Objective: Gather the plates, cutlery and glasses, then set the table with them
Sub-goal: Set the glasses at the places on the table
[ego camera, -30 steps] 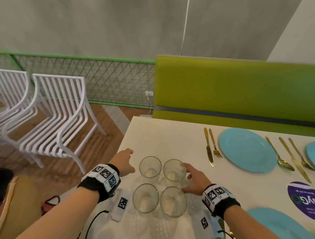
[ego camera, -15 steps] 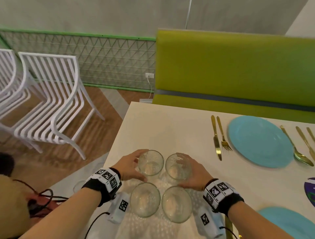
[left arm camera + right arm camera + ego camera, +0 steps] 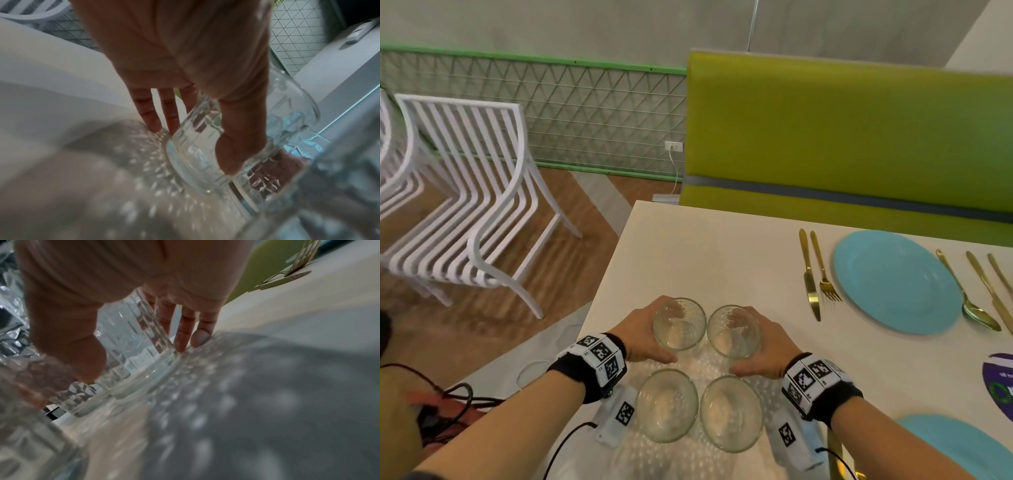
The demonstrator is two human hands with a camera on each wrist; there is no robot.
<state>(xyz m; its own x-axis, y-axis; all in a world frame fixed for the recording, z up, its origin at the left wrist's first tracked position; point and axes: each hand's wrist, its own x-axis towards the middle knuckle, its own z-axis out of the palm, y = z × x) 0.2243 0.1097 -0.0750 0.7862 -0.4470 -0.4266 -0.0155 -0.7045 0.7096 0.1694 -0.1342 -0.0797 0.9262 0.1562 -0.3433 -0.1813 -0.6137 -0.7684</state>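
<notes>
Two hands, left (image 3: 645, 337) and right (image 3: 767, 347), each clasp a far glass (image 3: 679, 323); wrist views alone show thumbs (image 3: 236, 146) pressed on; bare table (image 3: 688, 253) beyond.

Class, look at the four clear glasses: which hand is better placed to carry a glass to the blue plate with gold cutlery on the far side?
Probably the right hand. Its grip is on the far right clear ribbed glass, nearer the round blue plate; the left hand holds the far left clear glass, farther away.

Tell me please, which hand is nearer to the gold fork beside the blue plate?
Right. The right hand grips a glass just left of the gold fork; the left hand holds the glass farther left.
</notes>
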